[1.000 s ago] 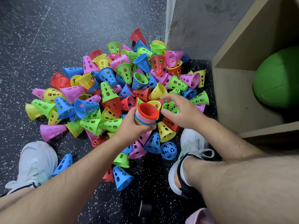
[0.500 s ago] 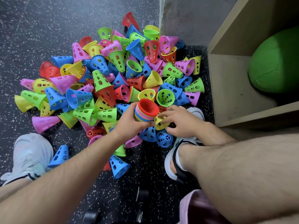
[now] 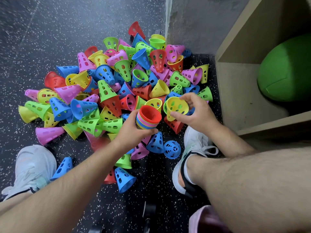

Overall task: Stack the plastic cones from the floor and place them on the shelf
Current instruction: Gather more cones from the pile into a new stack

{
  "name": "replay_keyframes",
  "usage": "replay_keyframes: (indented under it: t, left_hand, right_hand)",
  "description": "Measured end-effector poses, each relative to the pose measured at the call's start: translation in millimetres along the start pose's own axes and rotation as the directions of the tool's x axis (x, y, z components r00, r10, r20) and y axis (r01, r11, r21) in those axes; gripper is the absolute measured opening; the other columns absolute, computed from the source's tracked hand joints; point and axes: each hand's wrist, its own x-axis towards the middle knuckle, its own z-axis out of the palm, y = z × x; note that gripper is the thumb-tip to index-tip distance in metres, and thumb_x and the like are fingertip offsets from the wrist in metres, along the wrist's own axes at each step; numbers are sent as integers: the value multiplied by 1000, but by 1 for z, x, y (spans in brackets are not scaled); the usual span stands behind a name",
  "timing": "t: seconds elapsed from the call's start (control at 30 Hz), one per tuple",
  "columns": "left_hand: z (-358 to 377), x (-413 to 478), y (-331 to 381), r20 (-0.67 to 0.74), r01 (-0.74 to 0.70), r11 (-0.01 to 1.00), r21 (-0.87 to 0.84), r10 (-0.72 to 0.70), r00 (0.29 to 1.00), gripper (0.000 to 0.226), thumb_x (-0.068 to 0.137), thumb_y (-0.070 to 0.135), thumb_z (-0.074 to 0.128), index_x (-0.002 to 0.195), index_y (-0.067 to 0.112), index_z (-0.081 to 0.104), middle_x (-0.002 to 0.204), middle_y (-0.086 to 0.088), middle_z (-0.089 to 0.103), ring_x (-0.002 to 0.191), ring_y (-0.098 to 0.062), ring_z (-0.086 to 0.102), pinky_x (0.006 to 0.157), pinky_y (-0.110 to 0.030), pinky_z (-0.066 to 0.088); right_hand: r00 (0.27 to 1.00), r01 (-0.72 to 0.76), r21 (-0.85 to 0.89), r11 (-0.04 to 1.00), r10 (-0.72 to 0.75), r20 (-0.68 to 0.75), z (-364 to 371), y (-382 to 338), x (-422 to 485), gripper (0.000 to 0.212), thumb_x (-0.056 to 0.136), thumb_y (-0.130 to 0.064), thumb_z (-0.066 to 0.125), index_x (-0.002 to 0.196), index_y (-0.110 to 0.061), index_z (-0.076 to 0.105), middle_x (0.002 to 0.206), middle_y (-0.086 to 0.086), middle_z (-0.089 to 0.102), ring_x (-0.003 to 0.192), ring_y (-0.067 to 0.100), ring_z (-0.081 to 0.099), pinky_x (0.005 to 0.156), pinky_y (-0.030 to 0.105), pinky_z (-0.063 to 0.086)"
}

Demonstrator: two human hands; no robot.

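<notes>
A big heap of perforated plastic cones [image 3: 107, 91] in red, blue, green, yellow and pink covers the dark speckled floor. My left hand [image 3: 133, 132] grips a nested stack of cones [image 3: 148, 119] with a red one innermost, its open end facing me. Just right of it, my right hand [image 3: 195, 113] holds a single yellow cone [image 3: 176, 106] above the heap, open end toward me, close to the stack's mouth but apart from it. The wooden shelf [image 3: 235, 91] stands at the right.
A green ball [image 3: 286, 69] fills the shelf compartment. My white shoes [image 3: 32, 167] [image 3: 193, 148] stand on either side of the heap's near edge. A grey wall [image 3: 190, 22] closes the corner behind the cones. A blue perforated ball [image 3: 172, 149] lies by my right shoe.
My right hand reached into the heap, took a yellow cone and lifted it up beside the stack. My left hand has kept the stack in nearly the same place.
</notes>
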Motion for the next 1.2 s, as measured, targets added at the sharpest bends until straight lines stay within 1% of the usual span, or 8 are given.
replay_keyframes:
  t: [0.13,0.33,0.5,0.63,0.73,0.87,1.03,1.2]
  left_hand:
    - [3,2,3,6,3,1000,7,-4,1000,76,70,23,96,133,26,53,115,6,68,99,-5,69,87,-23,54]
    - [9,5,12,33,-13,1000,-18,13,999,77,69,28,96,132,31,52,115,7,69,98,-7,71,91,-31,57]
    - [14,6,18,57,-44,999,-22,45,997,69,71,20,95,125,35,54,114,7,71,99,-7,71,94,-32,58]
    - [14,6,13,46,-23,1000,3,23,999,74,70,26,96,131,29,53,116,7,69,101,-5,70,95,-31,57]
    - [13,5,12,49,-9,1000,19,8,999,75,70,28,96,131,29,53,116,7,69,101,-4,69,94,-28,56]
    - [15,3,15,55,-3,1000,27,1,998,73,71,26,95,131,28,53,115,8,68,99,-2,69,89,-22,54]
    - [17,2,17,40,8,999,39,-10,999,72,71,26,95,129,28,53,112,10,68,95,1,68,82,-18,52]
    - [13,2,16,33,19,1000,23,-19,999,74,70,27,95,131,29,52,114,10,67,97,-1,68,82,-18,52]
  right_hand:
    - [999,28,167,986,-22,-40,-4,-18,12,59,75,-63,70,126,-35,60,113,-17,63,106,0,59,88,23,50]
    - [988,50,17,999,-52,148,5,-26,15,69,78,-73,58,137,-38,57,128,-15,57,118,-2,52,100,29,46]
    - [932,47,-33,998,-32,360,17,-19,11,69,81,-68,64,144,-46,45,139,-20,49,131,-4,39,112,32,36]
    - [979,76,-71,995,-60,196,17,-2,12,56,92,-63,52,143,-40,47,144,-18,49,132,0,42,110,35,37]
    - [995,95,-355,930,-80,57,19,17,15,45,97,-45,56,139,-27,55,147,-9,48,137,14,35,116,45,29]
    - [989,103,-559,823,-26,144,27,28,19,55,92,-55,59,141,-32,52,155,-5,38,142,21,26,118,45,19]
    - [991,118,-640,760,-46,128,37,26,29,74,86,-55,67,149,-29,39,151,-2,40,137,23,33,114,41,25]
    - [994,95,-556,826,-44,104,34,24,37,77,85,-54,69,148,-20,41,143,-1,47,133,22,40,114,40,30]
